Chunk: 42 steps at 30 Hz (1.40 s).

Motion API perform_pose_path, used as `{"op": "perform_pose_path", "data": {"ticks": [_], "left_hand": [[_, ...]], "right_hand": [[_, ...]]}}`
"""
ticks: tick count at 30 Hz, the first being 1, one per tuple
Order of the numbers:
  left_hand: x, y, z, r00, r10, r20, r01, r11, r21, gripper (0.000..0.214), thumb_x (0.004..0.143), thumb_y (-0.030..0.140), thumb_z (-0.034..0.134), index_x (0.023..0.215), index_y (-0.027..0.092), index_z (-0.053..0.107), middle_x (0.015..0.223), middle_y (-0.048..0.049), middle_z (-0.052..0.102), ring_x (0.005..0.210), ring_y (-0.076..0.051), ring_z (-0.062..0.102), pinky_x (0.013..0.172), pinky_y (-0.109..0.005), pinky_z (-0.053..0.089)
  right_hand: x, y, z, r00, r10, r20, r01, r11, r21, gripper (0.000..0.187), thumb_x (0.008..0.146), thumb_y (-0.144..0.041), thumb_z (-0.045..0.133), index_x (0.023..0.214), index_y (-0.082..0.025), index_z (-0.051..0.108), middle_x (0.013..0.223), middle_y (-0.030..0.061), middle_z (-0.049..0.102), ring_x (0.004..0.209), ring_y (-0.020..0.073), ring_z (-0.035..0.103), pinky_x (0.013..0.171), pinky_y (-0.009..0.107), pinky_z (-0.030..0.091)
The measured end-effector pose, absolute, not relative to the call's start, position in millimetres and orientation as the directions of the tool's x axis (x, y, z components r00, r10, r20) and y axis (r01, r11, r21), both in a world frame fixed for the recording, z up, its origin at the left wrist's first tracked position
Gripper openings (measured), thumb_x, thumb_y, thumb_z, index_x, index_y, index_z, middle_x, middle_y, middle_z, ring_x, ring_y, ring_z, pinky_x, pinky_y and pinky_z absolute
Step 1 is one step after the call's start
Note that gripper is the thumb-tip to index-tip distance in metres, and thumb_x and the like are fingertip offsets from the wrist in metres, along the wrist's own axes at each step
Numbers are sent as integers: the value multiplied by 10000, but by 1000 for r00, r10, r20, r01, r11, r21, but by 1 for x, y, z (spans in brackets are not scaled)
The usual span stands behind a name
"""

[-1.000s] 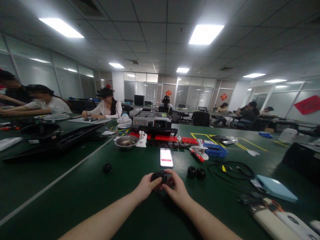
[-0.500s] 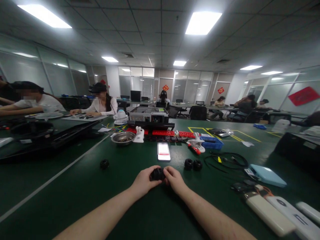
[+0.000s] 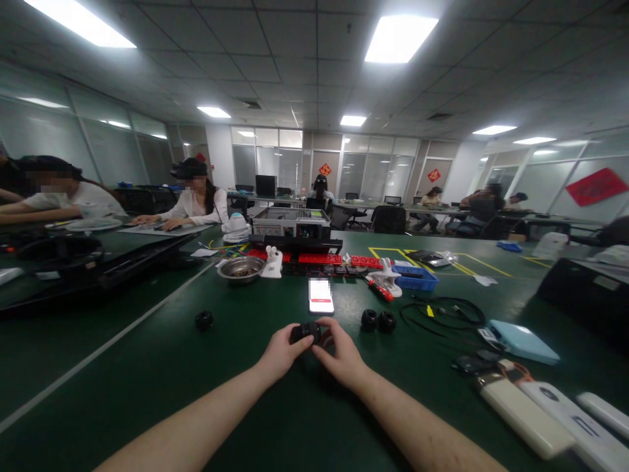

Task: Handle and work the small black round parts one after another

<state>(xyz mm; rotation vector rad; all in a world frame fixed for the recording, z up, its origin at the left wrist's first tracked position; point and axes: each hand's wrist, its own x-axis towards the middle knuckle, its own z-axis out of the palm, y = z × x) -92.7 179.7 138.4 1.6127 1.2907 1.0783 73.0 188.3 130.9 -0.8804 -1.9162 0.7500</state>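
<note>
Just in front of the phone (image 3: 321,296), both hands meet around a small black wheel-like part (image 3: 305,333). My left hand (image 3: 281,351) is closed on its left side, with the thumb along the near face. My right hand (image 3: 341,351) curves around the right end, index finger above and thumb below, in a wide pinch. Fingers cover much of the part. To the right, two similar black ribbed wheels (image 3: 378,320) sit side by side on the green table (image 3: 275,426). Another black wheel (image 3: 204,320) lies off to the left.
Behind the phone are a metal bowl (image 3: 240,269), a red-handled screwdriver (image 3: 381,290), a blue tray (image 3: 415,278) and an open metal case (image 3: 291,223). Black cable (image 3: 442,313), a light-blue box (image 3: 523,341) and a cream power bank (image 3: 525,417) lie right. Co-workers sit beyond.
My right fingers have spread wider and now arch around the part's right end. My left thumb has shifted up across the part, which has turned slightly in my hands.
</note>
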Motion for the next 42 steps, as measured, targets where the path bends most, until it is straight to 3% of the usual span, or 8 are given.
{"op": "perform_pose_path", "data": {"ticks": [3,7,10,15,23,30,35,42], "left_hand": [[-93,177,142,103,966,236,333,-257,907,372,655,309,604,986,152,540,914,-54,625,849,-205,580,748,-307,450],[-96,172,150,169,938,303,504,-346,791,428,630,277,617,1048,226,544,999,-37,607,898,-212,562,759,-315,448],[-96,169,153,212,937,279,556,-351,754,450,625,318,622,1063,248,545,1007,-35,608,908,-225,555,766,-327,440],[-97,175,146,203,968,147,427,-223,877,384,681,423,560,953,153,562,849,-55,638,775,-211,592,710,-320,451],[-97,186,138,164,986,17,281,-63,958,365,688,412,555,904,118,535,746,-43,625,624,-177,593,570,-293,464],[-95,173,150,196,942,273,513,-335,790,413,637,297,631,1033,222,545,997,-33,603,932,-210,553,814,-317,427],[-93,168,152,213,939,269,546,-343,764,433,640,298,622,1058,228,531,1037,-42,590,961,-214,540,814,-320,425],[-88,178,141,167,978,-126,182,95,979,452,738,551,378,821,122,492,612,-30,608,424,-119,564,407,-205,377]], "right_hand": [[70,195,124,-313,867,388,116,440,-890,362,792,-385,440,1098,-195,404,932,55,554,654,125,537,569,253,439],[66,203,115,-341,911,232,96,279,-955,423,816,-522,298,757,-156,502,547,-15,507,416,85,425,411,208,348],[67,204,114,-321,919,229,112,277,-954,417,808,-515,340,635,-161,479,486,-31,456,406,79,400,406,202,329],[75,200,124,-374,865,334,176,420,-890,239,769,-334,502,953,-182,528,752,13,567,623,122,514,554,235,414],[76,193,131,-458,801,385,356,562,-747,432,725,-218,543,1142,-228,431,1020,52,550,747,149,529,684,295,427],[69,201,118,-347,901,262,187,340,-922,361,859,-410,287,949,-149,520,569,-15,503,488,110,474,497,235,394],[72,199,122,-370,868,331,334,457,-825,257,841,-345,385,903,-157,549,697,17,573,644,142,540,613,263,418],[75,185,138,-461,763,453,458,642,-615,396,752,-209,524,1135,-197,421,984,69,553,762,163,535,696,306,436]]}}
